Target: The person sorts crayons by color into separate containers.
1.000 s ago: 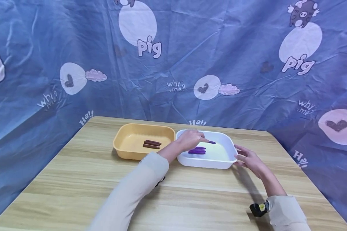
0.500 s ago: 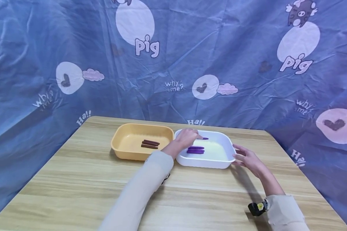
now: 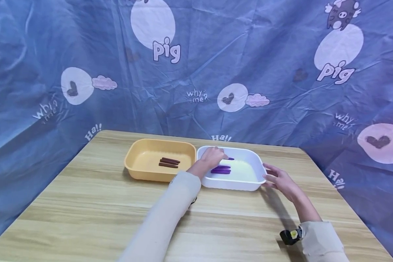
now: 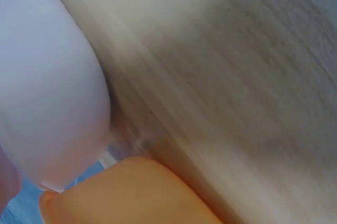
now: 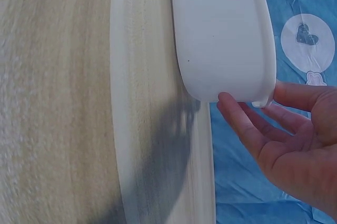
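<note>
My left hand (image 3: 213, 156) reaches into the white tray (image 3: 232, 185) and pinches a purple crayon (image 3: 231, 158) near the tray's back. Its fingers cover the crayon's left end. Several more purple crayons (image 3: 221, 171) lie side by side just in front of that hand. At the tray's right end my right hand (image 3: 281, 182) holds the rim and outer wall. In the right wrist view, the fingers of that hand (image 5: 289, 134) touch the white tray's corner (image 5: 226, 40). The left wrist view shows mostly the white tray's outside (image 4: 52, 87), and the left fingers are hidden there.
A yellow tray (image 3: 150, 176) stands directly left of the white one, with several brown crayons (image 3: 169, 165) inside. Both sit on a wood-grain table (image 3: 85, 218). A blue printed cloth (image 3: 190, 72) hangs behind and along the sides.
My left hand has drawn the purple crayon leftwards within the white tray, then slightly towards me. The right hand keeps its place on the tray's end. The view has shifted slightly.
</note>
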The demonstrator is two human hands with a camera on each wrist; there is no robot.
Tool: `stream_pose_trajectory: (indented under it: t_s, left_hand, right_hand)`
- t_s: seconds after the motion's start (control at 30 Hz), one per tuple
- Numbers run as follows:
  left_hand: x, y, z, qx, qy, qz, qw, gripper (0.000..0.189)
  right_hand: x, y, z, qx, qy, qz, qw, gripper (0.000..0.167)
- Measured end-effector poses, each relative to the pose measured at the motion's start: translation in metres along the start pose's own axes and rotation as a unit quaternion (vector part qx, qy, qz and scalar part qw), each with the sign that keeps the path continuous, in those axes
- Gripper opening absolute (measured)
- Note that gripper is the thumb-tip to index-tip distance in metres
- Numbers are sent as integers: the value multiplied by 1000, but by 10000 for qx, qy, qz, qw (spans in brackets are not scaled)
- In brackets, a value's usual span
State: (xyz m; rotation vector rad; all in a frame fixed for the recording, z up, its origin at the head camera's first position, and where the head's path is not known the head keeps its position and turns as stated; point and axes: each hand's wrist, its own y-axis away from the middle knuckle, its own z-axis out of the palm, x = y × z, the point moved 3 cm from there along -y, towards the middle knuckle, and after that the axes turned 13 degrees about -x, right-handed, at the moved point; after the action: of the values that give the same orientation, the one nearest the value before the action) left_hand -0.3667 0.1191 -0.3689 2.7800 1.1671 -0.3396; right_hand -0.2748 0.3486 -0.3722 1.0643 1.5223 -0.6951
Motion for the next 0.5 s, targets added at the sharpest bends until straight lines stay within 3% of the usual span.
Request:
stream_pose_trajectory:
  t_s: [0.3,0.5]
  left_hand:
    - [-5,-1,15,-389,515,-231,9976,31]
    - [-5,-2,17,-391,765,-254,9960,34]
  right_hand:
    - [2,0,1,-44,-5,-5,10000,59]
    - [2,0,0,-2,10,-19,10000,59]
